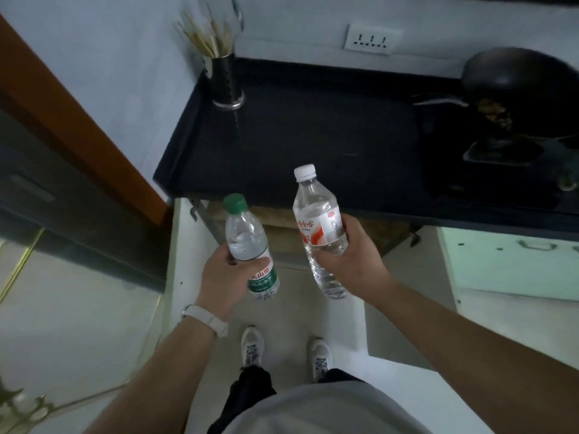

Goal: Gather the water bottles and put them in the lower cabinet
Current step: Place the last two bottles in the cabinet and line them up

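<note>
The left hand wraps around a green-capped water bottle; the right hand clasps a taller white-capped water bottle with a red label. Both bottles are held upright, slightly tilted, in front of the dark countertop, above the open lower cabinet. A wok sits at right.

A chopstick holder stands on the counter at eleven o'clock, a wok at two. Two bottles, left bottle beside right bottle, hang before the counter's edge, above the open lower cabinet.
</note>
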### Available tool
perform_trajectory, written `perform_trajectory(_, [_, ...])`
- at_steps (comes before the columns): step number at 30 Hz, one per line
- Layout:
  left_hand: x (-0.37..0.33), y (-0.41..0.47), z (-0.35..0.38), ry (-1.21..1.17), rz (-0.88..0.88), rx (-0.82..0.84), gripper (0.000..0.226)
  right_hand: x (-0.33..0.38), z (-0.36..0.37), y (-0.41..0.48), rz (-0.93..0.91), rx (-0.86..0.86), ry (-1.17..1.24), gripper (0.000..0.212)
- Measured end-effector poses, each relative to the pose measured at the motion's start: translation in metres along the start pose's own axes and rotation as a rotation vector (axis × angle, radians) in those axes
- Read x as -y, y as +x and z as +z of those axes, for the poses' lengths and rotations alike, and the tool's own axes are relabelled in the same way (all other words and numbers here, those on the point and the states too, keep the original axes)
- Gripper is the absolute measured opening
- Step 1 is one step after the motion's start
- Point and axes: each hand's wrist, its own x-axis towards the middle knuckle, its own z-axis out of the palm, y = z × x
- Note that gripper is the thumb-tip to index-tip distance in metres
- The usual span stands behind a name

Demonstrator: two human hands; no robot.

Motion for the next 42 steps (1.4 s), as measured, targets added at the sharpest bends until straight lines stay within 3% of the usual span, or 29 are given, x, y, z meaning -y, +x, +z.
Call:
perform_trajectory(7, [-0.02, 0.051, -0.005, 0.06, 0.079, 0.266, 0.043, 0.02, 0.016, -0.012, 0.096, -0.228, 0.007, 0.047])
perform_trajectory(21, [-0.008, 0.074, 0.054, 0.204, 0.049, 0.475, 0.044, -0.033, -0.001, -0.022, 0.248, -0.429, 0.125, 0.047])
perform_trajectory(26, [0.013, 0.07, 0.102, 0.268, -0.009, 0.5, 0.055, -0.077, -0.02, -0.014, 0.291, -0.423, 0.181, 0.048])
perform_trajectory(32, [0.053, 0.08, 0.155, 0.299, -0.017, 0.523, 0.042, -0.153, -0.028, 0.004, 0.324, -0.42, 0.224, 0.048])
perform_trajectory(42, [0.205, 0.173, 0.225, 0.241, -0.018, 0.475, 0.04, -0.328, 0.039, 0.076, 0.272, -0.513, 0.4, 0.041])
